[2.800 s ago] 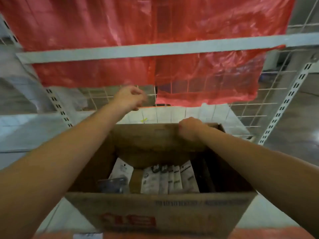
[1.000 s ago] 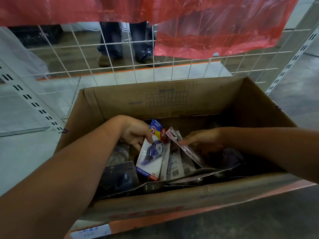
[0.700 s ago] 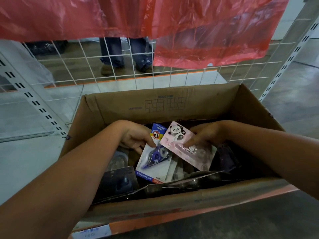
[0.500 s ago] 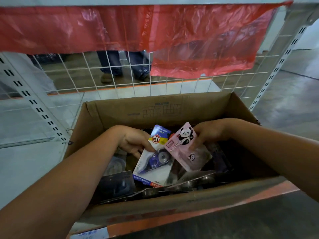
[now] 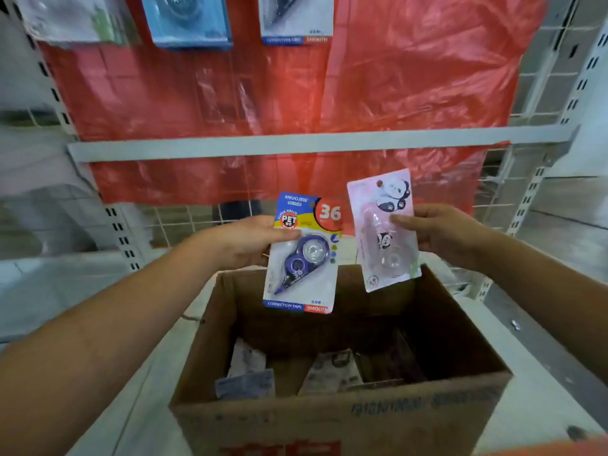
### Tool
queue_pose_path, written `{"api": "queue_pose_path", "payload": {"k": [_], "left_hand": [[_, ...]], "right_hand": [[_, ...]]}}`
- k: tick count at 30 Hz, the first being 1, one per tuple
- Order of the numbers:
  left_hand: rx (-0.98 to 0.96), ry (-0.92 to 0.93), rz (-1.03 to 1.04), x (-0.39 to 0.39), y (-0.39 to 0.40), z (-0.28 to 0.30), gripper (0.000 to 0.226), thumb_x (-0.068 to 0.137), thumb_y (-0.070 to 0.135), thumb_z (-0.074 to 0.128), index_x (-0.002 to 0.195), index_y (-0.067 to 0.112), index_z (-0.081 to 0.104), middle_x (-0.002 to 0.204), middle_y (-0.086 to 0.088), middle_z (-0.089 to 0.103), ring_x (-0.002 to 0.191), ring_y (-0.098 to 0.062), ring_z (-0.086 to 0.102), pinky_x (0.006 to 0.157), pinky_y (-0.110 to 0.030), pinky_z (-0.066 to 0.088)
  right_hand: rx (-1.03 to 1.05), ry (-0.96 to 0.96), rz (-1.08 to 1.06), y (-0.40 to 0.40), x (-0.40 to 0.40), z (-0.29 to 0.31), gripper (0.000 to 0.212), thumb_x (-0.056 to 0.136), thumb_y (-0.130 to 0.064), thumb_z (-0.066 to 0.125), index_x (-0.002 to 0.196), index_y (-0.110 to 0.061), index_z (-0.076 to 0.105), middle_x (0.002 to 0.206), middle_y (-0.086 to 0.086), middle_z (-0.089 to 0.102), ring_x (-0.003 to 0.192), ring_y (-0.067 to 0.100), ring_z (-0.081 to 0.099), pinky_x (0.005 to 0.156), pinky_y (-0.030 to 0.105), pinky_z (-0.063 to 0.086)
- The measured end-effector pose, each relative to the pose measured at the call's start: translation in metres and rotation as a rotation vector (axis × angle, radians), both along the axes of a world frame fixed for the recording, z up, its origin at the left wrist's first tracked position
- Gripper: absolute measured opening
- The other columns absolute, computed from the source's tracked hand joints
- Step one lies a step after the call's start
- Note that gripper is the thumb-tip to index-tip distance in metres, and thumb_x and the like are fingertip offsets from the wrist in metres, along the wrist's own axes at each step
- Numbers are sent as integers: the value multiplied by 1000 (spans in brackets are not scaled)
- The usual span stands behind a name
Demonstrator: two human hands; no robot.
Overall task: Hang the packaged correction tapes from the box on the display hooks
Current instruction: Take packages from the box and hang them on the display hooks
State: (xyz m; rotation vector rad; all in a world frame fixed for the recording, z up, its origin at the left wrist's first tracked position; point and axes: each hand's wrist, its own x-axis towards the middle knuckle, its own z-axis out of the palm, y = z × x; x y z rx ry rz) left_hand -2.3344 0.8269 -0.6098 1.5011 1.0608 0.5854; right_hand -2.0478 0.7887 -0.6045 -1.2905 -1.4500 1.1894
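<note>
Both hands are up above the open cardboard box (image 5: 342,409), each showing a pack face-on. The left hand (image 5: 245,243) pinches the blue-and-white correction tape pack (image 5: 304,255) by its left edge, thumb across the front. The right hand (image 5: 444,235) grips the pink panda correction tape pack (image 5: 383,230) by its right edge, thumb pressed on the blister. The two packs hang side by side, close but apart, the pink one a touch higher.

Behind them a red plastic sheet (image 5: 411,77) drapes over the wire grid rack (image 5: 539,74), and a grey crossbar (image 5: 316,143) cuts across it. Three hanging packs (image 5: 296,18) line the top edge, all cut off by the frame, so the hooks themselves can't be made out. Down in the box, more packs (image 5: 332,371) lie in shadow, blurred, their prints unreadable. The pink pack's clear blister hides the tape's shape.
</note>
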Motion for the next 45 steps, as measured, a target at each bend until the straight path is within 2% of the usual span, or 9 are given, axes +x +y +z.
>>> {"api": "queue_pose_path", "payload": {"k": [4,10,15,19,24,32,38,42,45], "left_hand": [[175,-133,134,-15,-7,62,14,95,20,51,101,16,63,92,0,72,78,-12,67,75,-27,53],[462,-342,251,-14,-28,151,12,94,17,53,90,14,64,74,6,73,66,-6,68,63,-21,56],[685,-458,262,-2,-45,205,12,93,19,54,87,13,63,73,5,73,66,-9,68,61,-22,55],[795,-526,285,10,-54,235,9,93,20,55,91,15,63,76,7,73,70,-8,68,67,-25,55],[904,-549,252,22,-68,267,11,94,19,54,88,16,63,73,9,72,69,-6,68,65,-22,54],[946,-534,286,33,-75,289,10,93,21,57,86,17,63,70,8,72,65,-6,67,63,-22,55],[877,-521,345,32,-57,281,12,94,19,57,85,15,64,69,6,72,65,-9,67,68,-25,56],[787,-530,410,32,-34,276,11,93,20,58,85,16,64,71,4,72,67,-10,68,73,-28,56],[763,-460,524,37,-16,277,13,91,25,62,81,17,63,74,2,70,65,-10,66,69,-26,55]], "right_hand": [[152,84,-63,2,-13,51,21,92,-21,55,100,-7,67,91,7,73,78,20,67,74,33,56],[379,156,-110,-1,-38,121,32,94,-25,53,110,2,63,104,20,69,87,29,64,83,44,53],[538,267,-104,-13,-51,163,21,91,-33,59,90,-14,68,91,15,69,82,30,62,79,46,51],[579,302,-65,-26,-56,170,55,69,-56,71,97,-9,68,102,28,64,86,34,58,85,59,46],[603,293,-99,-31,-49,175,29,92,-32,56,103,-8,68,106,21,68,95,38,63,94,58,47],[608,290,-96,-36,-44,181,29,94,-32,55,105,-8,67,108,20,68,89,30,63,88,48,50],[604,265,-84,-32,-48,176,26,94,-33,55,102,-13,70,104,16,70,102,42,62,94,57,47],[604,227,-80,-25,-50,168,33,92,-35,59,99,-3,68,104,28,65,100,53,56,89,64,45],[585,197,-112,-17,-43,163,28,94,-29,56,96,-4,69,100,25,68,93,48,62,87,59,49]]}}
